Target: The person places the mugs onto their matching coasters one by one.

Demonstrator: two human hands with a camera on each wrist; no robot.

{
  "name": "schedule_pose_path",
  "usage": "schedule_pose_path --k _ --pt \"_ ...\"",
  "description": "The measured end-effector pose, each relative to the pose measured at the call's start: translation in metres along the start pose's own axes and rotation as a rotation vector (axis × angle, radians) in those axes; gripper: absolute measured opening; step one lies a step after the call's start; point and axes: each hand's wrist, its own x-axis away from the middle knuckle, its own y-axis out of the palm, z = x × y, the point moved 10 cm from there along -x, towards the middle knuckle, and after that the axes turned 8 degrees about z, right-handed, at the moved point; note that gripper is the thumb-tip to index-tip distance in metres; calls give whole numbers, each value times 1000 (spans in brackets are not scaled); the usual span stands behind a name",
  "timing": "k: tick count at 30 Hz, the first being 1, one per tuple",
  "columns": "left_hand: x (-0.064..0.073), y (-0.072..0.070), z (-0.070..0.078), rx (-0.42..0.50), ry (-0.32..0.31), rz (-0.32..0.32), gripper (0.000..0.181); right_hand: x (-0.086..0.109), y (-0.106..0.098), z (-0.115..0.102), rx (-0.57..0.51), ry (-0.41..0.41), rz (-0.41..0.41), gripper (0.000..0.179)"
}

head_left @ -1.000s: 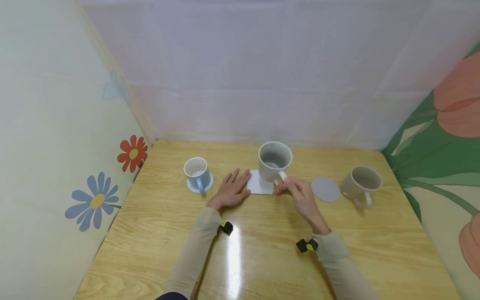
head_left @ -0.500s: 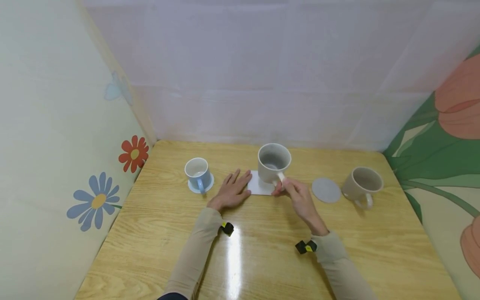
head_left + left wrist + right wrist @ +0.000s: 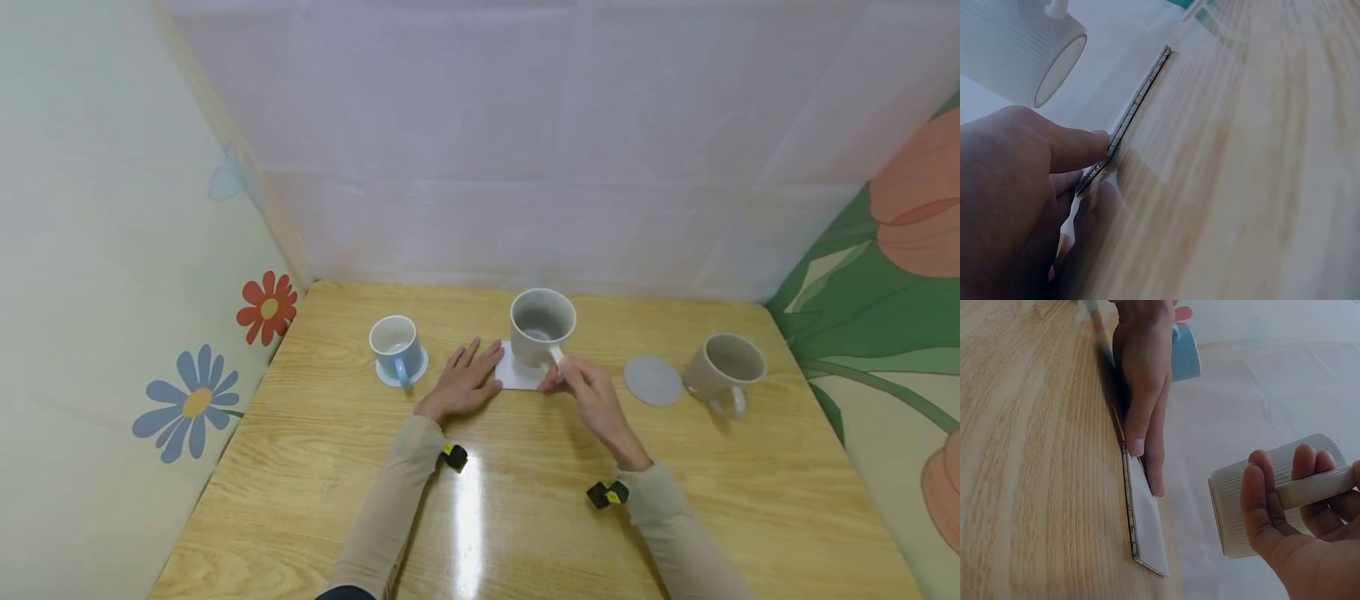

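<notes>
blue mug [image 3: 395,350] on a round mat [image 3: 422,363]; left hand [image 3: 461,385], fingers straight, touching the white coaster [image 3: 511,372]; ribbed mug [image 3: 538,333] just above that, right hand [image 3: 594,402] gripping its handle [image 3: 557,353]; grey disc [image 3: 652,381]; beige mug [image 3: 716,371] beside it on the table [image 3: 532,508].

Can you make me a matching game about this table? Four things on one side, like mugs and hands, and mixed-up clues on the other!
Things:
1. blue mug
2. left hand
3. right hand
4. round grey coaster

Clues:
A. holds a light grey mug by its handle
B. lies beside the mug farthest to the right
C. sits on a pale coaster
D. touches the white coaster

Right pairs: 1-C, 2-D, 3-A, 4-B
</notes>
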Motion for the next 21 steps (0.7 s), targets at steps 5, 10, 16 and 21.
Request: schedule_pose_path --k 5,10,16,21 --pt "-1 3 -3 -8 -7 -6 68 0 2 2 -6 -3 -6 43" --pt "0 3 -3 -1 -5 5 68 0 4 3 -5 -5 -10 43" --pt "1 -2 -2 41 -21 12 70 1 5 2 -14 -9 -9 43" --pt "0 -4 -3 85 -28 20 72 1 6 2 -26 -8 -9 43"
